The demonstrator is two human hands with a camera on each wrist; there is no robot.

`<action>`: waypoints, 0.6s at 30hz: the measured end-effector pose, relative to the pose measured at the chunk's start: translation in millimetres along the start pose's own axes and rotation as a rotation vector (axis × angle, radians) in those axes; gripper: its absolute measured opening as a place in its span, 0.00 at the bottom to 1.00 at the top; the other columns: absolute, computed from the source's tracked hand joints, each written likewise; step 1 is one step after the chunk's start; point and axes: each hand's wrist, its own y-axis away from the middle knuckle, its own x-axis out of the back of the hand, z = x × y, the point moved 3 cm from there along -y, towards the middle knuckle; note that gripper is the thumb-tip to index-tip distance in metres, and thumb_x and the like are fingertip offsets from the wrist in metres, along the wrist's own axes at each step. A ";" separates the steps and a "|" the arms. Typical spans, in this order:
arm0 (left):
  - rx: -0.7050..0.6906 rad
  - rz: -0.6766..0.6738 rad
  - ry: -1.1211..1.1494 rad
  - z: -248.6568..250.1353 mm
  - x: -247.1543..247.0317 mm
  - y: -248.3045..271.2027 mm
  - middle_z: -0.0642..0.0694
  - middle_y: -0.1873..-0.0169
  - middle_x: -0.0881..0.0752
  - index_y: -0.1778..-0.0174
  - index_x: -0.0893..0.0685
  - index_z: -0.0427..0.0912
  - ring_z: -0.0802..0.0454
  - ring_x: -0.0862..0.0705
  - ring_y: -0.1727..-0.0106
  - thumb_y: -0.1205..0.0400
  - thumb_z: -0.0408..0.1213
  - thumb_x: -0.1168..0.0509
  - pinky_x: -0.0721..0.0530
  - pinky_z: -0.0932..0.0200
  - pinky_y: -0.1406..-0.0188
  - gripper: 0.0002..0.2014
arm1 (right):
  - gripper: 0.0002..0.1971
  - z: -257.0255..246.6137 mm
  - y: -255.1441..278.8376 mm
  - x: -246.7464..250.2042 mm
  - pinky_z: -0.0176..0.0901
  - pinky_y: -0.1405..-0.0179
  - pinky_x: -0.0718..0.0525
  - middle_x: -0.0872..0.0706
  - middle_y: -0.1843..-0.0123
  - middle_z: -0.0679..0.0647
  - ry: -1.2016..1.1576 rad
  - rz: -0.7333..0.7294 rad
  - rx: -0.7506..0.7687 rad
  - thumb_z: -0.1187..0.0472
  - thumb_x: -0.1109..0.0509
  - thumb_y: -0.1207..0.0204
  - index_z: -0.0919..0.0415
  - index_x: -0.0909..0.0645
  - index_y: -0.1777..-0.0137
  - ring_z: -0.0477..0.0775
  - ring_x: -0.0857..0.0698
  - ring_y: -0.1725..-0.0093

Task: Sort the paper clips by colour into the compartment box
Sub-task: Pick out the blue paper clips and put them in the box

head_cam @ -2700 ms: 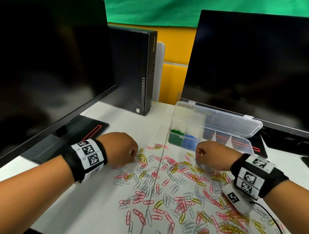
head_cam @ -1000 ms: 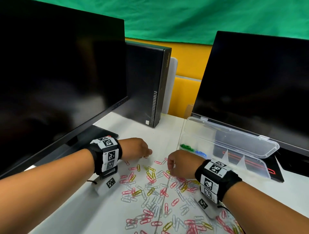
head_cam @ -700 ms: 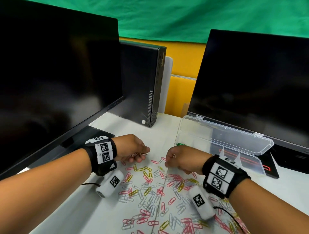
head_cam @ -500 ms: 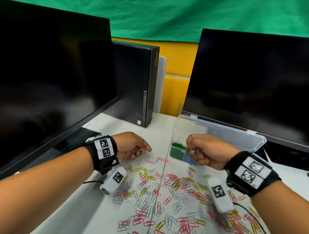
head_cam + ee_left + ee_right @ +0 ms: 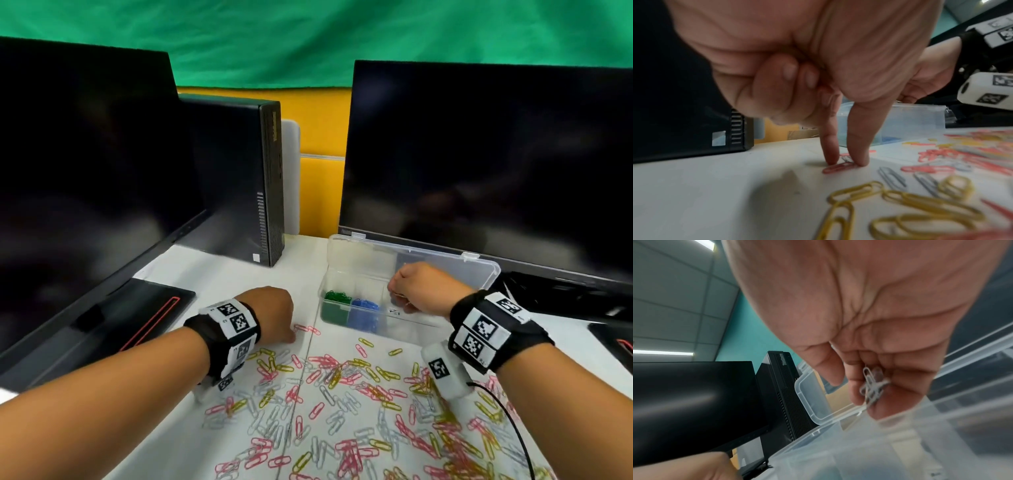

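Observation:
Pink, yellow and silver paper clips lie scattered over the white table. The clear compartment box stands open behind them, with green clips in its leftmost compartment and blue clips in the one beside it. My right hand hovers over the compartment right of the blue one. Its curled fingers grip a small bunch of silver clips. My left hand reaches down at the pile's far left edge. Thumb and forefinger tips stand on the table, pinching a silver clip beside a pink clip; its other fingers are curled.
Two dark monitors flank a black PC tower at the back. The box lid leans open toward the right monitor. Monitor bases lie on both sides. A cable trails from my right wrist.
My right hand lifted from the pile with silver clips and moved right over the box. My left hand dropped back to the table at the pile's edge.

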 end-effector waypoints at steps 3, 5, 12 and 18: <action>-0.033 -0.015 -0.061 6.3 -3.0 0.5 0.50 0.56 0.12 0.52 0.11 0.47 0.49 0.14 0.55 0.22 0.52 0.32 0.16 0.58 0.55 0.13 | 0.09 -1.2 3.9 4.5 0.58 0.46 0.13 0.12 0.52 0.63 0.055 -0.001 0.040 0.64 0.38 0.15 0.60 0.15 0.48 0.59 0.15 0.55; -0.039 -0.035 -0.078 9.9 -5.4 0.0 0.49 0.53 0.12 0.50 0.12 0.46 0.48 0.15 0.53 0.20 0.47 0.34 0.17 0.58 0.54 0.11 | 0.12 -2.3 8.7 12.9 0.52 0.41 0.15 0.12 0.44 0.56 0.115 0.005 0.064 0.63 0.38 0.15 0.57 0.14 0.40 0.57 0.14 0.46; -0.062 -0.126 -0.122 28.4 7.0 9.5 0.52 0.58 0.19 0.54 0.18 0.47 0.50 0.20 0.55 0.18 0.51 0.40 0.21 0.57 0.55 0.12 | 0.05 16.4 34.5 37.0 0.37 0.60 0.22 0.13 0.54 0.46 0.325 0.068 0.129 0.60 0.31 0.20 0.51 0.14 0.52 0.51 0.15 0.53; -0.156 0.023 0.300 89.4 51.0 -1.6 0.49 0.65 0.19 0.63 0.21 0.46 0.51 0.21 0.64 0.12 0.45 0.44 0.25 0.62 0.63 0.16 | 0.02 46.8 48.4 30.9 0.41 0.51 0.15 0.09 0.51 0.44 0.453 -0.086 0.092 0.51 0.25 0.21 0.43 0.11 0.55 0.48 0.12 0.52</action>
